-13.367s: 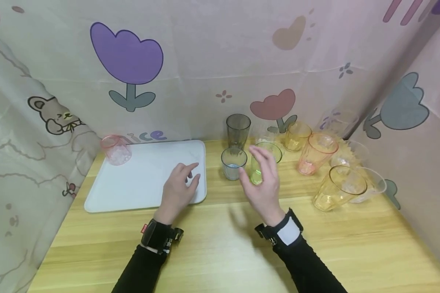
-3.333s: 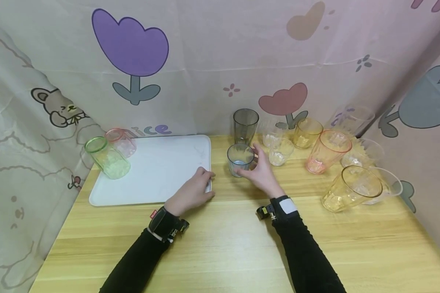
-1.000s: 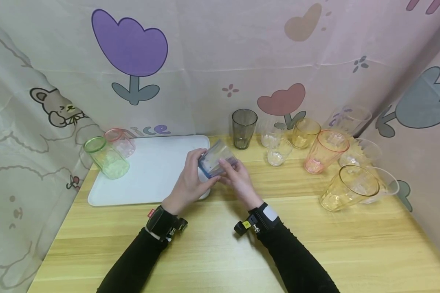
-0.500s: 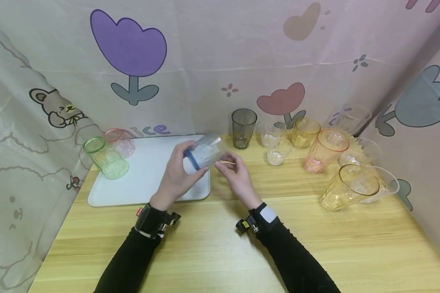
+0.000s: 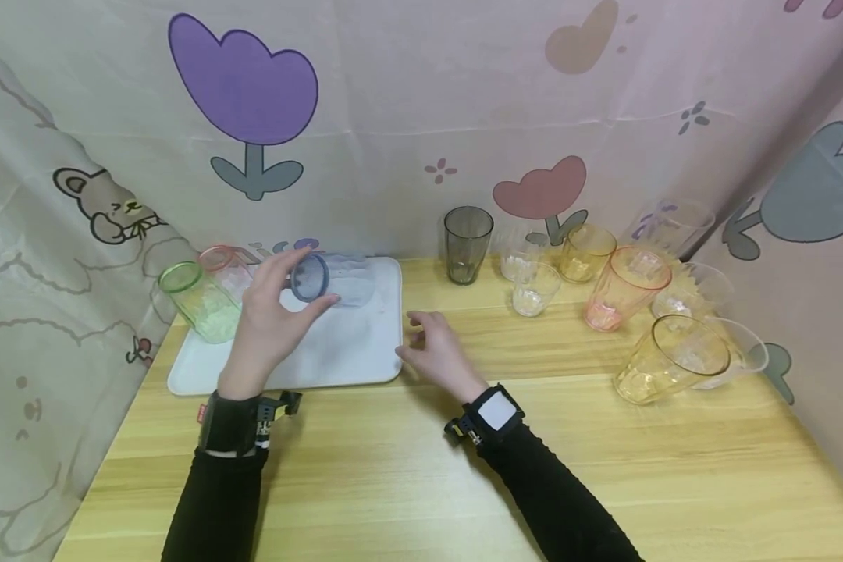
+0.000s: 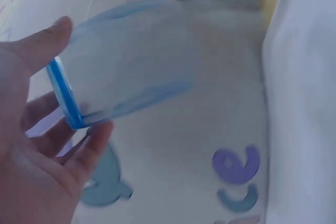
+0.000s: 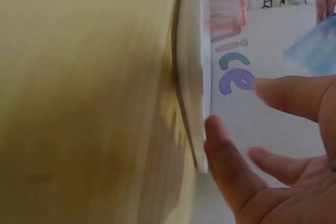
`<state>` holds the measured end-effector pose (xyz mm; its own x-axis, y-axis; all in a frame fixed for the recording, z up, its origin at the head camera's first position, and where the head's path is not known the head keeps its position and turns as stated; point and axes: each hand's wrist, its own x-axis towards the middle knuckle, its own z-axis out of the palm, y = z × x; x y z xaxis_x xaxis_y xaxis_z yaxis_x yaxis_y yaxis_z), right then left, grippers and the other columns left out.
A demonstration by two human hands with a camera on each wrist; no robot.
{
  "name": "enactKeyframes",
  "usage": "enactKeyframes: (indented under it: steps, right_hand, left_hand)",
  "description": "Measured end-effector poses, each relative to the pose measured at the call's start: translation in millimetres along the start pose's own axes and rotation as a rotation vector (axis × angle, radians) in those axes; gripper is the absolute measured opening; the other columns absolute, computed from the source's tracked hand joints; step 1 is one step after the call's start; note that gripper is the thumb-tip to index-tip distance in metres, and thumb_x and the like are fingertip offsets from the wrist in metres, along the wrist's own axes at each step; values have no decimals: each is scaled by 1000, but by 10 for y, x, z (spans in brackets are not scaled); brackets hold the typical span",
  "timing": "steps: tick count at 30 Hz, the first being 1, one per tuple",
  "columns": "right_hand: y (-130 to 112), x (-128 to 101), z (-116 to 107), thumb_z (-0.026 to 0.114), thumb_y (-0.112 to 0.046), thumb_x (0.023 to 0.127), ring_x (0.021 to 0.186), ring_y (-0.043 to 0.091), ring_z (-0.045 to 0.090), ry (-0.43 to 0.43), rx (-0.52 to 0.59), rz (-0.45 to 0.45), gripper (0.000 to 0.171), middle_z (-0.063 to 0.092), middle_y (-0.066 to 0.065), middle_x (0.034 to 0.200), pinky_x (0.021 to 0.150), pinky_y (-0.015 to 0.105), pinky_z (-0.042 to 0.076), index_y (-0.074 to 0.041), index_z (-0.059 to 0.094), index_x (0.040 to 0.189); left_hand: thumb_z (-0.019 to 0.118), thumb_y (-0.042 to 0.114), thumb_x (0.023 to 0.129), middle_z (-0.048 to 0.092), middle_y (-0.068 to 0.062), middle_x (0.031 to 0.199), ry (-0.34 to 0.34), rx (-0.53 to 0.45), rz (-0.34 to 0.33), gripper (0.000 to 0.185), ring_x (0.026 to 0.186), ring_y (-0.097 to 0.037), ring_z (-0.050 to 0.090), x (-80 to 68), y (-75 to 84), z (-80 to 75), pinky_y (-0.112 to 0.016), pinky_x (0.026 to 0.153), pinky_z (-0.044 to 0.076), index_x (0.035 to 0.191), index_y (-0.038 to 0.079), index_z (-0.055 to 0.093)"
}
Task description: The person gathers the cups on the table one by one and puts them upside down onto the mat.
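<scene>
My left hand (image 5: 270,312) grips a clear blue-tinted cup (image 5: 332,279) by its blue rim, tipped on its side above the white tray (image 5: 351,355). In the left wrist view my thumb and fingers curl round the cup (image 6: 123,85) at its rim. My right hand (image 5: 432,351) hovers open just off the tray's right front corner and holds nothing; in the right wrist view its fingers (image 7: 231,166) spread beside the tray edge (image 7: 191,77). A green cup (image 5: 200,300) and a pink cup (image 5: 228,269) stand at the tray's far left.
On the wooden table (image 5: 428,468) right of the tray stand a dark grey cup (image 5: 467,242), small clear cups (image 5: 534,287), an amber cup (image 5: 585,251), a pink tumbler (image 5: 621,287), a yellow tumbler (image 5: 663,359) and more clear ones. Patterned curtains close in the back and sides.
My left hand has carried the blue cup leftward over the tray. My right hand has let go of the cup and dropped toward the table by the tray's corner.
</scene>
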<state>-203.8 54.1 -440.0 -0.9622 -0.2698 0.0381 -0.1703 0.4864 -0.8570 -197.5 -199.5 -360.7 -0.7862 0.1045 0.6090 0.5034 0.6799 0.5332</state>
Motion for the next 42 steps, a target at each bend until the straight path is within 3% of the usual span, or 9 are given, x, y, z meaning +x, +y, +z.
enactKeyframes:
  steps: [6,11,14,18,21,23,28,35,42]
  right_hand:
    - [-37,0,100,81,-3,85,94,25,58,-56,-152,-6,54,59,17,110,80,36,55,6,61,134]
    - [-35,-20,150,79,0,83,108,32,56,-67,-230,-59,19,60,17,101,97,48,50,4,66,96]
    - [-40,-26,160,78,1,84,111,34,56,-70,-235,-79,19,61,17,102,101,51,48,-1,60,81]
    - [-43,-29,168,77,1,85,105,31,55,-78,-239,-80,22,60,15,99,94,46,50,-5,57,79]
    - [-45,-29,169,77,0,86,104,29,55,-83,-242,-74,17,61,15,100,91,44,49,-3,60,83]
    - [-47,-32,168,77,1,86,105,30,55,-83,-234,-62,14,62,17,105,91,44,50,3,67,95]
    - [-59,-49,156,76,2,86,111,33,57,-74,-223,-42,49,62,23,118,99,47,52,12,63,132]
    - [-56,-60,150,76,1,85,111,33,57,-83,-233,-43,43,62,23,118,99,47,51,11,65,126]
    - [-56,-52,158,77,1,86,108,32,59,-85,-230,-16,54,61,26,126,94,45,54,10,60,137]
  left_hand:
    - [86,16,86,55,-20,146,-84,59,-127,68,132,-40,51,-2,-17,-300,-57,98,47,146,7,57]
    - [84,23,89,55,-17,147,-191,74,-240,66,129,-35,51,-36,-78,-603,-54,98,45,148,10,56]
    - [82,26,91,54,-18,148,-232,94,-286,65,128,-36,49,-83,-161,-793,-53,97,44,148,10,55]
    - [79,31,94,53,-23,147,-272,145,-331,67,124,-41,49,-154,-271,-987,-52,91,43,153,12,52]
    - [77,36,95,51,-26,146,-314,184,-386,71,121,-46,50,-201,-326,-1094,-56,89,45,154,10,49]
    - [75,39,96,50,-29,143,-343,207,-421,72,119,-50,50,-226,-366,-1153,-59,86,47,154,6,48]
    - [75,42,94,48,-35,143,-405,249,-499,76,121,-55,49,-281,-466,-1239,-64,85,48,149,-1,46]
    - [78,30,91,49,-38,139,-471,271,-550,74,119,-53,51,-347,-639,-1279,-65,87,48,145,-8,44]
    - [76,26,92,45,-42,138,-509,299,-592,75,117,-55,50,-371,-735,-1316,-67,87,48,145,-13,39]
